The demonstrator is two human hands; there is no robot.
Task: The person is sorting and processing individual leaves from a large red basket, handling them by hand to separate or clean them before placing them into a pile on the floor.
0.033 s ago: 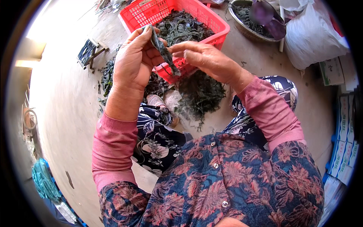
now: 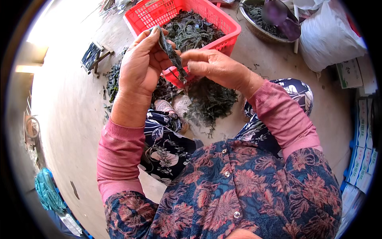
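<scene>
The red basket (image 2: 231, 38) at twelve o'clock carries a dark leafy heap (image 2: 195, 28); a floor pile (image 2: 213, 97) lies on its six o'clock side, so work looks partway, though which is finished is unclear. Toward eleven, the left hand (image 2: 140, 63) pinches a leafy strip (image 2: 172, 55). The right hand (image 2: 223, 69) sits half-curled beside it; blurred fingertips leave contact uncertain. Both hands partly hide the basket.

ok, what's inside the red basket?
A heap of dark green, crinkled leafy material lies in the red basket. It hides the floor and anything beneath. The left hand and right hand block part of the near side.
</scene>
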